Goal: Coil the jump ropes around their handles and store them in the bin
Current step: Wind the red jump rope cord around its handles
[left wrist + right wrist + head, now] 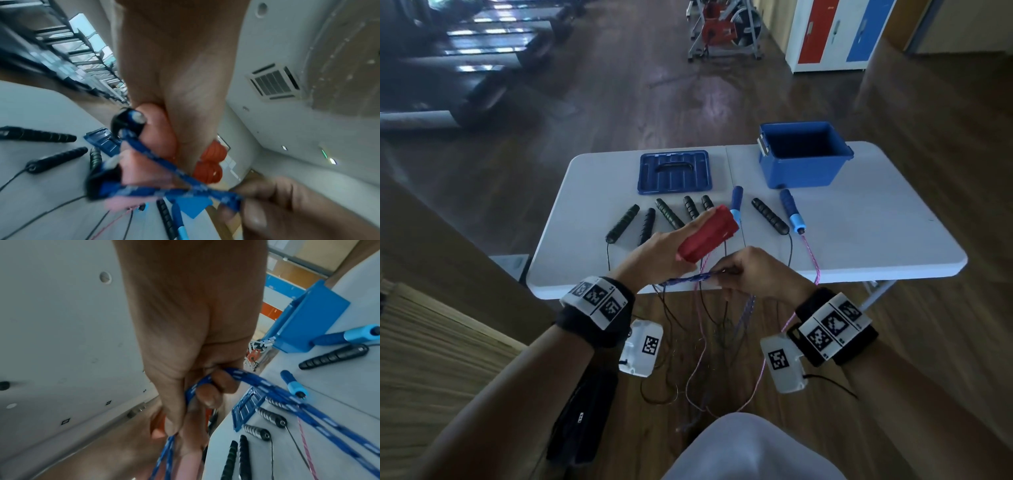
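My left hand (pixel 661 250) grips a pair of red jump-rope handles (pixel 707 233) side by side, held up over the white table's (pixel 859 240) front edge; the left wrist view shows them as orange-red handles (pixel 209 165). A blue patterned rope (pixel 688 279) runs from their ends to my right hand (pixel 750 270), which pinches it just right of the left hand. In the right wrist view the blue rope (pixel 257 381) loops over my curled fingers. The rest of the rope hangs toward the floor. The open blue bin (pixel 804 154) stands at the table's far right.
The bin's blue lid (pixel 674 171) lies at the back left. Several black handles (pixel 623 222) and two blue handles (pixel 792 210) with a pink rope (pixel 813 260) lie in a row mid-table. Their cords hang off the front edge into a tangle on the wooden floor (pixel 705 359).
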